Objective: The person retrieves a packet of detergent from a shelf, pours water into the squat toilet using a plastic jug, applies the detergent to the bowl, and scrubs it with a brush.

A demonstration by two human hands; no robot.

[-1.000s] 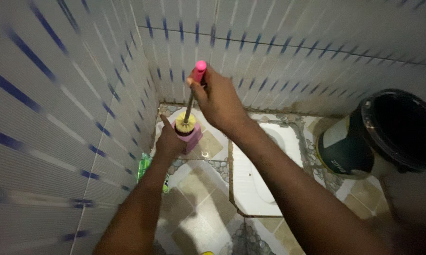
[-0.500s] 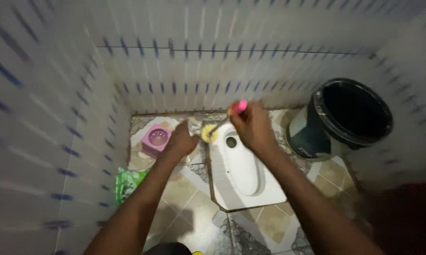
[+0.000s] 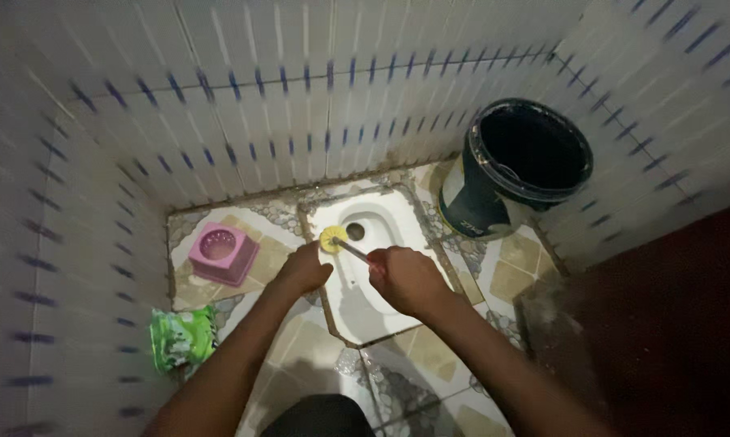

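My right hand (image 3: 405, 279) grips the handle of a toilet brush whose yellow bristle head (image 3: 332, 239) rests on the left rim of the white squat toilet pan (image 3: 381, 226). Only a short length of the handle shows beyond my fist. My left hand (image 3: 304, 271) hovers just left of the brush head, near the pan's edge, fingers loosely curled and holding nothing that I can see. The pink brush holder (image 3: 221, 252) stands without the brush on the floor tiles to the left.
A large black bucket (image 3: 515, 166) stands at the back right corner. A green packet (image 3: 183, 338) lies by the left wall. White tiled walls with blue dashes close in on three sides. A dark area fills the right.
The brush came out of the pink holder and moved right onto the toilet pan. My right hand dropped lower with it, and my left hand left the holder and followed.
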